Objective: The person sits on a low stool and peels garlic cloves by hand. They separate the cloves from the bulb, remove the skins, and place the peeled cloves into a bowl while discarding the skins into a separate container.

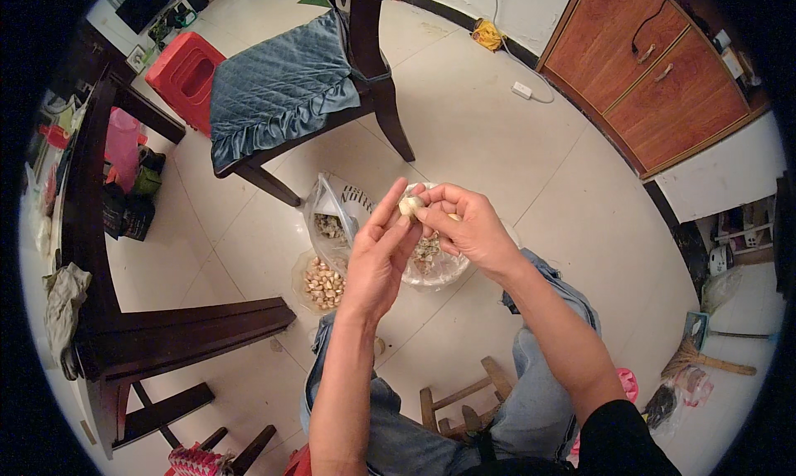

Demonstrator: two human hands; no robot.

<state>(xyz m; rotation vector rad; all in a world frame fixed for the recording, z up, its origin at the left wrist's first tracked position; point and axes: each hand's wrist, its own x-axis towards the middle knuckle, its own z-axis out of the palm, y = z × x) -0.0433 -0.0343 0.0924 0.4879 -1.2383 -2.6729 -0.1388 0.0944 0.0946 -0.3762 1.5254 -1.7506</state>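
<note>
In front of me, between my fingertips, is a small pale, rounded piece [410, 205] that looks like a garlic clove. My left hand [379, 256] pinches it from the left with thumb and fingers. From the other side, the thumb and fingertips of my right hand [474, 227] press on it. Below my hands stands a white basin [444, 279] lined with clear plastic, with pale papery scraps inside. A clear bowl [322, 285] full of cream and brown cloves sits left of my left wrist. Behind it, an open plastic bag [332, 196] holds greyish pieces.
A dark wooden chair with a blue quilted cushion [278, 86] stands ahead, a red plastic stool [184, 78] behind it. A dark table [178, 335] is at my left. Between my knees is a small wooden stool [464, 397]. A wooden cabinet [647, 70] and a broom [692, 360] are at right.
</note>
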